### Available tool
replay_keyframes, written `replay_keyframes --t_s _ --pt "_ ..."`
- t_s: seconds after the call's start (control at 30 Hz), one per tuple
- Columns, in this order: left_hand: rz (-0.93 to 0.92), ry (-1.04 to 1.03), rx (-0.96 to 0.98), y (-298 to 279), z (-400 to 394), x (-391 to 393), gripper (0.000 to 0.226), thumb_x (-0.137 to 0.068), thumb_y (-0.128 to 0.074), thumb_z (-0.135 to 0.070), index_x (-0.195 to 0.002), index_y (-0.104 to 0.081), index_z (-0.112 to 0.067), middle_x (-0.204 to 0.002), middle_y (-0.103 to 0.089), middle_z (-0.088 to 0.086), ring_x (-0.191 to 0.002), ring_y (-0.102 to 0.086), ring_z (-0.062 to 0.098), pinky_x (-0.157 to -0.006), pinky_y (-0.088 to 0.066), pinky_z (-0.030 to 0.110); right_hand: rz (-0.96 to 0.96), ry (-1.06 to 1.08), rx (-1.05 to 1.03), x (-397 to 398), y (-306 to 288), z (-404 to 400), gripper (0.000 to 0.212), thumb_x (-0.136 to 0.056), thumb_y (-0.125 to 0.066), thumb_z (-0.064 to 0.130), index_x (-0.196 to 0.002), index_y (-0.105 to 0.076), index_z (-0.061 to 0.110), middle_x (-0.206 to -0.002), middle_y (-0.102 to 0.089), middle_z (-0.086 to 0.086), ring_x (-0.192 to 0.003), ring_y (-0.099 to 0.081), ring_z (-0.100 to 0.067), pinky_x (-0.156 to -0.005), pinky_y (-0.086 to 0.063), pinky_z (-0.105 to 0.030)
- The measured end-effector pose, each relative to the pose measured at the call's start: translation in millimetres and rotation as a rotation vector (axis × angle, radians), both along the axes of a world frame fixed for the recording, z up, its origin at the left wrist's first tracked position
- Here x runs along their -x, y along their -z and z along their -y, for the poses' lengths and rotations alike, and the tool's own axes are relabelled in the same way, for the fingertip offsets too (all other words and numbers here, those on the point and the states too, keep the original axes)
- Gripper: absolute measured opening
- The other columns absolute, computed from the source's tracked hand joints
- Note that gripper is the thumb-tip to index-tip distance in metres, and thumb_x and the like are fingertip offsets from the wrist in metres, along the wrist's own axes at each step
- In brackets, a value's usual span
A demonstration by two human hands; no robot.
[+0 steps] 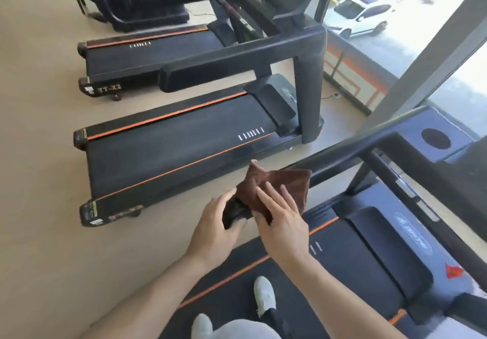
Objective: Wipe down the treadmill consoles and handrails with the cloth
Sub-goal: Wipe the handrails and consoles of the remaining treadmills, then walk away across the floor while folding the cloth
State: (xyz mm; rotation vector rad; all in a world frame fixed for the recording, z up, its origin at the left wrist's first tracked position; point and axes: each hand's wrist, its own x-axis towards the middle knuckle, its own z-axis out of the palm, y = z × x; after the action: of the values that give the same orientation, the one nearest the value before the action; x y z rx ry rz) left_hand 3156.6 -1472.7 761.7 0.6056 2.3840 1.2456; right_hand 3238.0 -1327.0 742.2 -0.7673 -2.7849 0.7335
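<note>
On treadmill deck (342,265), beside window (411,9): left hand (214,222) gripping brown cloth (279,188); right hand (280,220) flat, released, atop it.

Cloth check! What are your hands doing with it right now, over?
Left hand gripping brown cloth from below. Right hand flat on top. Cloth at handrail end. Nothing in the way.

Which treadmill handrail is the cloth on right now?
The near treadmill's handrail, under the brown cloth held by both hands (left hand, right hand). The middle treadmill's handrail is bare.
</note>
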Motion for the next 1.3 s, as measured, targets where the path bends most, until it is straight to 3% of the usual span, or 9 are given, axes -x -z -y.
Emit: replay_keyframes --t_s 0.07,0.17,0.37,0.6,0.7,0.8,0.97,1.07,1.3 --pt "0.059 -0.014 0.056 4 -18 14 0.052 -0.101 -0.056 -0.029 -0.15 -0.041 -0.034 -0.153 -0.043 -0.016 -0.138 -0.036 -0.004 -0.11 -0.023 0.011 0.155 -0.225 -0.069 25 25 -24 0.057 -0.106 -0.038 0.055 -0.16 -0.025 0.042 -0.169 -0.021 0.015 -0.158 0.007 -0.019 -0.128 -0.015 -0.049" --pt "0.102 -0.06 0.126 11 -49 27 0.05 -0.104 -0.047 -0.038 -0.153 -0.038 -0.032 -0.157 -0.041 -0.01 -0.144 -0.036 0.008 -0.116 -0.026 0.025 0.094 -0.369 -0.129 43 43 -52 0.063 -0.105 -0.022 0.062 -0.159 -0.034 0.031 -0.167 -0.031 0.009 -0.16 -0.003 -0.02 -0.13 -0.005 -0.046" --pt "0.012 -0.109 0.229 19 -112 35 0.056 -0.103 -0.041 -0.05 -0.155 -0.035 -0.029 -0.161 -0.035 -0.011 -0.149 -0.027 0.01 -0.123 -0.02 0.032 0.08 -0.052 -0.162 77 37 -195 0.061 -0.104 -0.022 0.058 -0.116 -0.071 0.024 -0.12 -0.071 0.002 -0.134 -0.05 -0.022 -0.125 -0.016 -0.039" --pt "0.092 -0.157 0.316 32 -130 41 0.062 -0.102 -0.036 -0.057 -0.156 -0.033 -0.026 -0.163 -0.031 -0.008 -0.152 -0.022 0.011 -0.124 -0.014 0.031 0.136 0.231 -0.203 84 31 -335 0.057 -0.103 -0.034 0.053 -0.107 -0.075 0.014 -0.125 -0.07 -0.009 -0.133 -0.048 -0.027 -0.125 -0.017 -0.042" --pt "0.092 -0.291 0.294 38 -115 39 0.06 -0.1 -0.038 -0.059 -0.153 -0.037 -0.03 -0.161 -0.034 -0.01 -0.149 -0.027 0.01 -0.122 -0.023 0.034 0.11 0.262 -0.223 85 35 -334 0.061 -0.098 -0.034 0.06 -0.104 -0.076 0.016 -0.121 -0.072 -0.009 -0.13 -0.05 -0.028 -0.124 -0.019 -0.043" --pt "0.113 -0.372 0.262 47 -92 34 0.06 -0.101 -0.039 -0.056 -0.154 -0.034 -0.027 -0.165 -0.026 -0.007 -0.152 -0.02 0.009 -0.124 -0.018 0.03 0.103 0.228 -0.214 80 31 -330 0.068 -0.092 -0.035 0.072 -0.101 -0.076 0.018 -0.118 -0.072 -0.013 -0.127 -0.052 -0.033 -0.12 -0.024 -0.046" --pt "0.263 -0.47 0.224 55 -56 10 0.072 -0.099 -0.035 -0.062 -0.16 -0.017 -0.028 -0.17 -0.004 -0.009 -0.155 -0.004 0.005 -0.124 -0.009 0.026 0.106 -0.001 -0.225 85 32 -235 0.052 -0.088 -0.044 0.07 -0.077 -0.071 0.026 -0.081 -0.074 -0.004 -0.095 -0.067 -0.03 -0.099 -0.04 -0.043" --pt "0.332 -0.56 0.179 52 -36 -2 0.075 -0.098 -0.033 -0.063 -0.161 -0.015 -0.026 -0.169 -0.008 -0.01 -0.155 -0.008 0.005 -0.121 -0.009 0.022 0.125 -0.183 -0.192 94 32 -168 0.035 -0.088 -0.056 0.063 -0.074 -0.064 0.032 -0.076 -0.071 0.006 -0.089 -0.07 -0.025 -0.091 -0.042 -0.041" --pt "0.398 -0.8 0.087 43 29 -29 0.07 -0.096 -0.042 -0.066 -0.155 -0.028 -0.032 -0.159 -0.037 -0.011 -0.142 -0.039 0.006 -0.117 -0.034 0.031 0.2 -0.591 -0.231 119 23 -79 0.041 -0.092 -0.036 0.075 -0.092 -0.052 0.036 -0.089 -0.069 0.014 -0.093 -0.066 -0.016 -0.082 -0.044 -0.033"
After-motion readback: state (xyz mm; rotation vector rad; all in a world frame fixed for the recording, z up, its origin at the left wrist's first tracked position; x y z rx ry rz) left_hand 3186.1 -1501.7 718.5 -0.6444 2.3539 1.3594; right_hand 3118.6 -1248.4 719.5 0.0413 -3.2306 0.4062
